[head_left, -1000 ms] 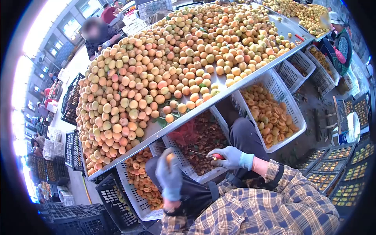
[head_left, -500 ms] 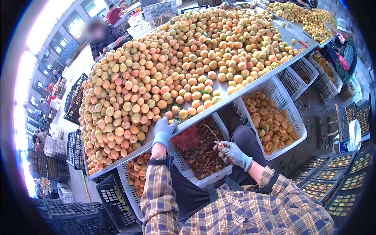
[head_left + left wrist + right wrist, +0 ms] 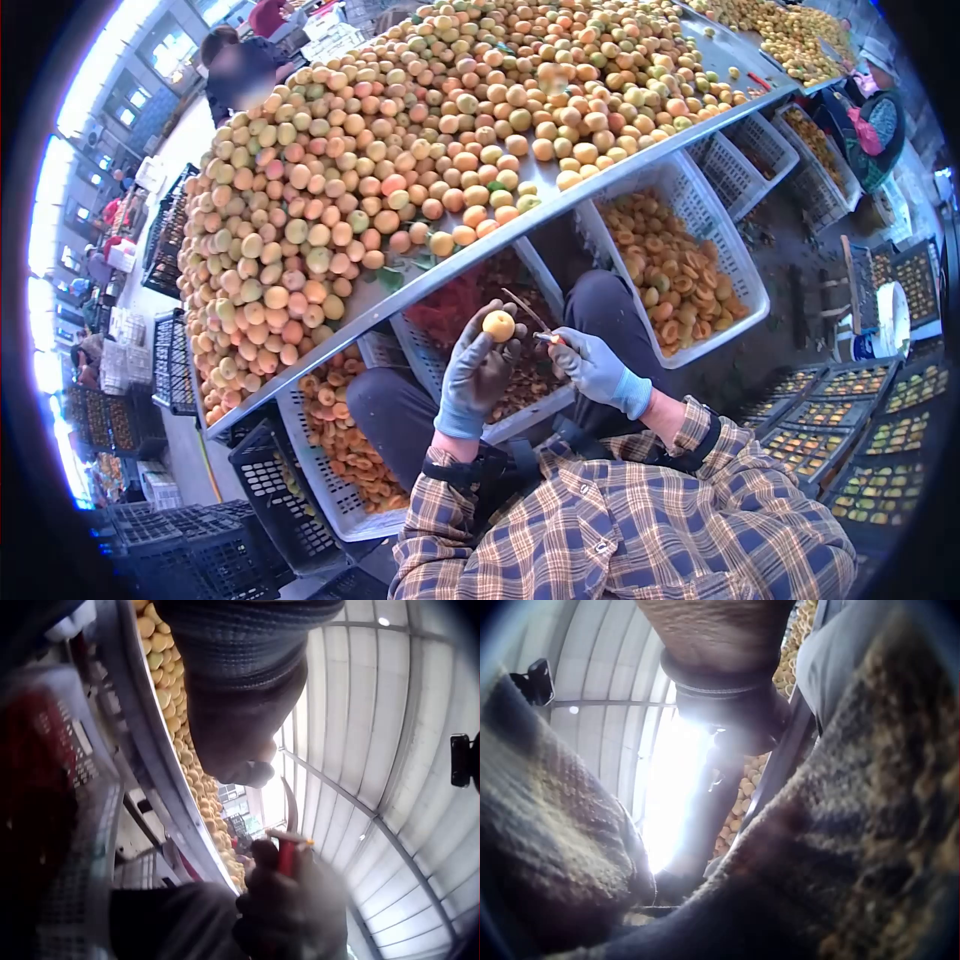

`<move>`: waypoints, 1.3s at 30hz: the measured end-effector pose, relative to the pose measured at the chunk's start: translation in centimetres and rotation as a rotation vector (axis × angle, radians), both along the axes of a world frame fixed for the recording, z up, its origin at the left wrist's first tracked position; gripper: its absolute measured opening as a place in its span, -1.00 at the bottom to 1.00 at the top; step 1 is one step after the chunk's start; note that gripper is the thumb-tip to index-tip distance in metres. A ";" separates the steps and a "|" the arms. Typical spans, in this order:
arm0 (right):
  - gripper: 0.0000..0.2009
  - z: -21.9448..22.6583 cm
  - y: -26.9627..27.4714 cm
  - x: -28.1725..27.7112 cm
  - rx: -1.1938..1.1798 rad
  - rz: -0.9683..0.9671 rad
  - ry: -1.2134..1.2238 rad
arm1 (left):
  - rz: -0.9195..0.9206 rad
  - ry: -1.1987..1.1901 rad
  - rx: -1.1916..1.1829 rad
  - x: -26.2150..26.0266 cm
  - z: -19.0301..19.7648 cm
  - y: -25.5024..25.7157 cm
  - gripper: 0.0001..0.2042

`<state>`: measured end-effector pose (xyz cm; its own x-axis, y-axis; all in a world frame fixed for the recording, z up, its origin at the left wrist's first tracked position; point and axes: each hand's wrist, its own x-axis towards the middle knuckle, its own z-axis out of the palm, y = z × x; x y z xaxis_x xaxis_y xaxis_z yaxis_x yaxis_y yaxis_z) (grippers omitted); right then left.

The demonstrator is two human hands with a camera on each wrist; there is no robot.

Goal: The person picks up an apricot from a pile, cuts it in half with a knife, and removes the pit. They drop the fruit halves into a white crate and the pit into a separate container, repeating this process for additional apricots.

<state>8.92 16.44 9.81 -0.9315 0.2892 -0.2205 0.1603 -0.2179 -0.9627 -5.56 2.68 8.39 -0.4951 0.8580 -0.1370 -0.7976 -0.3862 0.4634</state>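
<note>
Apricot [image 3: 498, 326] is held in the left grip [image 3: 478, 378], knife [image 3: 528, 312] in the right grip [image 3: 603, 373], partly hiding a white crate [image 3: 532, 415]

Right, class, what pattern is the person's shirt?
The shirt is checked in tan and navy, clearest in the head view.

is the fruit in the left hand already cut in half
No, the fruit in the left hand looks round and whole.
</note>
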 end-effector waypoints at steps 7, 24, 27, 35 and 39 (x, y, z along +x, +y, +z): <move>-0.71 0.0 -1.4 2.1 0.216 0.010 -0.062 | -0.060 -0.016 0.043 2.2 -1.6 0.5 -0.49; -0.64 -1.8 -2.7 -0.5 0.542 0.043 -0.185 | 0.025 0.314 -0.153 4.2 -1.8 -0.4 -0.66; -0.56 -6.3 -4.3 -2.0 -0.063 -0.010 -0.293 | 0.041 0.292 -0.154 4.6 -1.0 -0.8 -0.67; -0.69 -3.3 -3.2 -1.5 0.394 -0.030 -0.142 | -0.034 0.490 -0.321 4.3 0.8 -0.2 -0.66; -0.68 -3.8 -4.3 -1.1 0.408 -0.020 -0.170 | 0.028 0.409 -0.342 4.6 0.7 0.1 -0.68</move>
